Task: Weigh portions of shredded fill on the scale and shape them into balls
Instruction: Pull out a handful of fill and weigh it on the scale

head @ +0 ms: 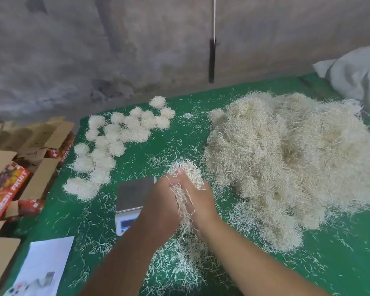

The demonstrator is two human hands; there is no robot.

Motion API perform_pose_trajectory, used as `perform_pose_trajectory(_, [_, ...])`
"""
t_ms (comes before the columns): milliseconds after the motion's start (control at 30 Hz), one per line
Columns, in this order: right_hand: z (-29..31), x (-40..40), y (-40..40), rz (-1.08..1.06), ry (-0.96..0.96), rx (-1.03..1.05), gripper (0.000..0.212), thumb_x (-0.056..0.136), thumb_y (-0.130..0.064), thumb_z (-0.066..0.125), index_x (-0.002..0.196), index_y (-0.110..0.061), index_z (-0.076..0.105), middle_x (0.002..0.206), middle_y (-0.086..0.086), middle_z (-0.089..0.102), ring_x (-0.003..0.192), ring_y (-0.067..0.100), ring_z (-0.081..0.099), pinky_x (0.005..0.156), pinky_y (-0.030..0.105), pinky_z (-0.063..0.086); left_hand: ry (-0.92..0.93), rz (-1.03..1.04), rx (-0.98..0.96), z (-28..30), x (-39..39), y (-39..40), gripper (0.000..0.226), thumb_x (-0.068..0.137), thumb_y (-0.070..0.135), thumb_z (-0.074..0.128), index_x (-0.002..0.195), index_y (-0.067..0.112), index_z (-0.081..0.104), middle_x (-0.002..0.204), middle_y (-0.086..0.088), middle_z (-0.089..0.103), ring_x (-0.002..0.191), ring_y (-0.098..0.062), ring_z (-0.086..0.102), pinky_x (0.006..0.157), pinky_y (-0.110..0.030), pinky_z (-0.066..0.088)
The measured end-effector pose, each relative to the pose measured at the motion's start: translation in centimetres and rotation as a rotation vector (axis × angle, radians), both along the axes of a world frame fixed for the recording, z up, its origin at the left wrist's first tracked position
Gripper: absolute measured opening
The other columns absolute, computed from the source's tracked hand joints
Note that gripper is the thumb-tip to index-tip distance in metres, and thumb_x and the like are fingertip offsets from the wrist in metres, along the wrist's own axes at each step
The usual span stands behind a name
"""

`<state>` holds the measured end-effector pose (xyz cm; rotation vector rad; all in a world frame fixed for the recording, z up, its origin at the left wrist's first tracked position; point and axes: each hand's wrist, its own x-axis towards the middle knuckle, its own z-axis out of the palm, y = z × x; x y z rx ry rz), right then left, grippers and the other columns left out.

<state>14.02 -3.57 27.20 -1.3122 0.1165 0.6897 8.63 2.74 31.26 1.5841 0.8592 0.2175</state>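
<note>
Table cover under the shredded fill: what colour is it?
Green table cover, seen in the head view.

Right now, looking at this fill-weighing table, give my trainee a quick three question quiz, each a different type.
1. True or false: the scale has a portion resting on its platform.
2. Multiple choice: the finished balls lie (A) left of the scale and beyond it, (B) on the big loose pile, (C) in the cartons.
3. Fill in: the left hand and right hand press a clump of ____ between them.

Key: 1 false; 2 A; 3 shredded fill.
</note>
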Motion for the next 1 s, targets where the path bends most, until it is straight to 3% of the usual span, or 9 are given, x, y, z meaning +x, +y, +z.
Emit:
perform_pose_trajectory(133, [-0.9,0.3,0.6,-0.231,0.083,0.064,0.109,0.084,-0.064,0.078,0.165,-0.016,0.024,0.153,0.009,0.051,0.130,0.027,0.054,0.110,0.044,0.041,-0.040,-0.080,-0.049,-1.3,-1.3,-1.0,0.073,0.084,0.027,0.050,0.156,0.031,0.038,0.149,0.002,0.048,0.132,-0.015,0.050,0.095,-0.025,0.047])
perform_pose_trajectory(300, [0.2,2.1,0.0,-0.328,0.204,0.207,0.067,0.096,-0.050,0.069,0.140,-0.004,0.052,0.139,0.021,0.061,0.128,0.041,0.059,0.119,0.061,0.039,-0.086,0.108,-0.268,-3.5,-2.3,-0.8,0.070,0.103,0.014,0.061,0.164,0.022,0.026,0.160,0.006,0.035,0.108,0.040,0.036,0.082,0.006,0.039])
perform_pose_trajectory(367, [1.4,2.4,-0.7,-0.311,0.278,0.232,0.079,0.095,-0.055,0.069,0.146,0.004,0.053,0.152,0.032,0.050,0.142,0.052,0.046,0.122,0.068,0.029,-0.018,0.119,-0.368,-4.2,-3.7,0.0,0.075,0.101,0.013,0.065,0.163,0.027,0.026,0.163,-0.004,0.036,0.137,0.010,0.044,0.094,-0.009,0.051])
perform_pose_trajectory(467, [2.7,1.6,-1.8,-0.154,0.272,0.266,0.100,0.073,-0.067,0.070,0.158,-0.020,0.045,0.167,0.013,0.038,0.155,0.037,0.032,0.123,0.057,0.026,-0.017,0.233,-0.923,-4.2,-3.9,-0.6,0.064,0.101,0.054,0.053,0.151,0.014,0.046,0.140,-0.026,0.060,0.133,-0.040,0.054,0.114,-0.069,0.036])
perform_pose_trajectory(533, [3.3,0.5,-2.0,-0.001,0.251,0.246,0.101,0.073,-0.067,0.068,0.160,-0.023,0.042,0.169,0.008,0.037,0.155,0.034,0.032,0.116,0.049,0.035,0.042,0.305,-0.962,-4.3,-3.8,-1.1,0.071,0.089,0.060,0.069,0.135,0.008,0.056,0.101,-0.007,0.077,0.102,-0.018,0.070,0.114,-0.056,0.044])
perform_pose_trajectory(633, [2.6,-0.8,-1.7,0.167,0.123,0.108,0.076,0.095,-0.044,0.070,0.154,-0.003,0.047,0.152,0.020,0.055,0.144,0.040,0.048,0.105,0.058,0.048,-0.094,0.370,-0.936,-2.1,-2.7,-1.6,0.070,0.065,0.027,0.099,0.113,0.006,0.052,0.078,0.005,0.072,0.075,0.004,0.070,0.068,-0.013,0.056])
perform_pose_trajectory(700, [0.9,-1.0,-1.7,0.233,-0.232,-0.148,0.029,0.099,-0.037,0.067,0.115,-0.013,0.073,0.092,-0.005,0.081,0.086,0.006,0.077,0.077,0.033,0.062,-0.177,0.417,-0.851,-2.3,-2.2,-1.7,0.036,0.091,0.041,0.076,0.102,0.012,0.056,0.085,-0.004,0.066,0.072,-0.023,0.065,0.069,-0.040,0.055])
perform_pose_trajectory(767, [-0.2,-1.1,-2.2,0.332,-0.448,-0.313,0.031,0.097,-0.046,0.064,0.077,-0.022,0.066,0.057,-0.014,0.067,0.047,0.001,0.059,0.054,0.026,0.049,-0.187,0.484,-0.890,-1.9,-1.4,-1.5,0.042,0.102,0.054,0.054,0.102,0.014,0.067,0.103,-0.006,0.070,0.078,-0.030,0.067,0.086,-0.046,0.052])
perform_pose_trajectory(1000, [-1.3,-1.5,-3.6,0.434,-0.576,-0.305,0.011,0.099,-0.057,0.058,0.089,-0.055,0.061,0.080,-0.046,0.064,0.070,-0.025,0.058,0.068,0.010,0.049,-0.210,0.454,-0.747,-2.4,-0.5,-3.0,0.040,0.102,0.056,0.053,0.105,0.019,0.067,0.086,-0.004,0.067,0.075,-0.022,0.066,0.073,-0.037,0.049])
